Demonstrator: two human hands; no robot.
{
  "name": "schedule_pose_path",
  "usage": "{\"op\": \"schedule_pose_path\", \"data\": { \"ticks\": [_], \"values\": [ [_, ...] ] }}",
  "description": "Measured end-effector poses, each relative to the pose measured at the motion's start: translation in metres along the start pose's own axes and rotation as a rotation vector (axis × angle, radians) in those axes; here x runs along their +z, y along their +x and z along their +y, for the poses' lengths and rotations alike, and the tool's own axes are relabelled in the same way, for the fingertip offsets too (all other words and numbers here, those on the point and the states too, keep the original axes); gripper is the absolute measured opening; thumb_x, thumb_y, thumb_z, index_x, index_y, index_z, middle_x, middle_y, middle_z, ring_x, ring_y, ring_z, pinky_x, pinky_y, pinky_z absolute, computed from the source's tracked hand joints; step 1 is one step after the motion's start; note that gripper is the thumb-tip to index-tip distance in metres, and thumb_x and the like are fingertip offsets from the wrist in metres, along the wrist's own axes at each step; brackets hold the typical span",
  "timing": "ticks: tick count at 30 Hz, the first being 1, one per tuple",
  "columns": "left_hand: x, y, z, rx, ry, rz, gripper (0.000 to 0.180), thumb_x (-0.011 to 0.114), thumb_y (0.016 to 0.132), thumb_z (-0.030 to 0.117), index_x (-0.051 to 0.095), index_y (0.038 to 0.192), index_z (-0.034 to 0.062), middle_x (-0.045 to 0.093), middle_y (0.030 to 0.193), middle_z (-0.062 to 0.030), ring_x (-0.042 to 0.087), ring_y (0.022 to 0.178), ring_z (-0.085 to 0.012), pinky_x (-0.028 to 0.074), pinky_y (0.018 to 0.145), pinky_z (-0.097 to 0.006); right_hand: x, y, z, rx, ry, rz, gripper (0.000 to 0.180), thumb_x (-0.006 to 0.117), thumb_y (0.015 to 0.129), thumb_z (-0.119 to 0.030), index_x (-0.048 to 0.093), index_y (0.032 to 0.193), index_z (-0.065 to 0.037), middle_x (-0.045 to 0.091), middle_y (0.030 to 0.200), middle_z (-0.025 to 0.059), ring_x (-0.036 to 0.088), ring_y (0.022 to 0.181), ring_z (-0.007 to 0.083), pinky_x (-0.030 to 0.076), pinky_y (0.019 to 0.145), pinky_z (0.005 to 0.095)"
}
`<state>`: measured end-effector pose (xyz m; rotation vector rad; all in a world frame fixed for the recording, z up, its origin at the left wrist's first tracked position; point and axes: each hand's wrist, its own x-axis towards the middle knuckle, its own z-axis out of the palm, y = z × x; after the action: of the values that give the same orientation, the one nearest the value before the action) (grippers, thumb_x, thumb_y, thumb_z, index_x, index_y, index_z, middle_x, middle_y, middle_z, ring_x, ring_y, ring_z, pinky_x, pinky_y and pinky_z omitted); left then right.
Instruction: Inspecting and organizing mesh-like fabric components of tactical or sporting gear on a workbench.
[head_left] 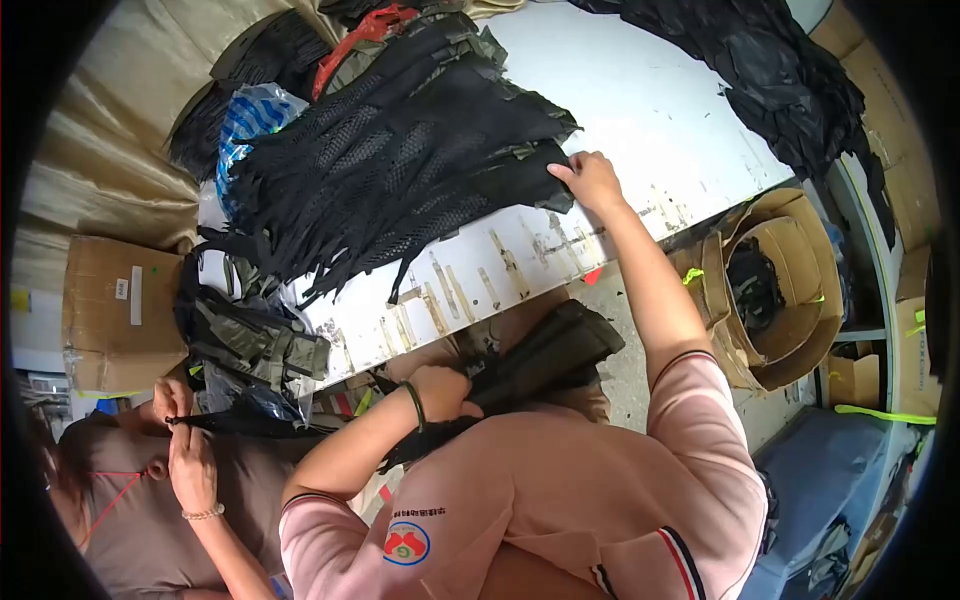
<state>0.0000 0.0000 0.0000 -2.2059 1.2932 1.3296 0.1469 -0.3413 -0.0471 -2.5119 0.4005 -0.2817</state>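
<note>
A large pile of black mesh fabric pieces (400, 150) with cut, fringed edges lies across the white table. My right hand (592, 183) is at the pile's right corner, thumb and fingers closed on its edge. Lower down, dark fabric pieces (545, 355) lie over my lap, some with an olive tint. My left hand (440, 390), a green bangle on its wrist, rests curled against this dark fabric; its fingertips are partly hidden.
A co-worker's hands (185, 440) hold a thin black strip at lower left. Near them are a cardboard box (125, 315) and bundled grey-green straps (260, 340). An open carton (775, 285) stands right of the white table (640, 100). Black sheeting (780, 80) covers its far right.
</note>
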Motion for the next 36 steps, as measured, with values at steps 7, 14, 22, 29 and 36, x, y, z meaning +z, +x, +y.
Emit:
{"op": "schedule_pose_path", "data": {
  "ticks": [7,14,22,29,36],
  "values": [
    [-0.067,0.013,-0.008,0.067,-0.417,1.375,0.047,0.072,0.072,0.016,0.055,0.114,0.0021,0.055,0.116,-0.0177,0.051,0.109,-0.0359,0.042,0.092,-0.041,-0.015,-0.049,-0.029,0.103,0.637,-0.187,0.031,0.071,0.08,-0.033,0.055,0.074,-0.008,0.059,0.067,0.0021,0.056,0.058,0.0194,0.043,0.054,0.0296],
    [-0.096,0.067,0.002,0.28,-0.914,1.259,0.032,0.063,0.082,0.009,0.055,0.112,0.0015,0.062,0.103,-0.0121,0.058,0.096,-0.0219,0.044,0.089,-0.034,-0.039,-0.147,-0.064,0.257,1.228,-0.427,0.022,0.071,0.083,-0.023,0.059,0.095,-0.007,0.063,0.079,0.0027,0.059,0.068,0.0123,0.047,0.063,0.0258],
    [-0.079,0.071,-0.004,0.328,-1.375,0.938,0.013,0.062,0.089,0.013,0.059,0.093,0.0008,0.06,0.079,0.0004,0.051,0.071,-0.006,0.044,0.066,-0.023,-0.048,-0.157,-0.065,-0.562,0.134,0.103,0.036,0.069,0.077,-0.013,0.055,0.109,-0.006,0.063,0.09,0.0128,0.059,0.081,0.0331,0.045,0.076,0.0389],
    [-0.075,0.055,0.002,0.284,-1.347,1.011,0.014,0.069,0.082,0.007,0.056,0.078,0.003,0.053,0.071,0.0023,0.046,0.065,-0.0053,0.041,0.06,-0.024,-0.06,-0.146,-0.068,-0.644,-0.044,-0.199,0.019,0.065,0.08,-0.012,0.064,0.099,-0.011,0.063,0.078,0.0119,0.06,0.072,0.031,0.048,0.061,0.0386],
    [-0.076,0.033,0.024,0.331,-0.742,1.365,0.016,0.07,0.076,0.004,0.055,0.077,0.0021,0.05,0.073,-0.0072,0.051,0.064,-0.0216,0.042,0.059,-0.031,-0.055,-0.136,-0.084,-0.654,0.141,0.219,0.012,0.062,0.08,-0.006,0.057,0.07,-0.003,0.052,0.064,0.0127,0.051,0.06,0.0283,0.043,0.055,0.0349]
  ]
}}
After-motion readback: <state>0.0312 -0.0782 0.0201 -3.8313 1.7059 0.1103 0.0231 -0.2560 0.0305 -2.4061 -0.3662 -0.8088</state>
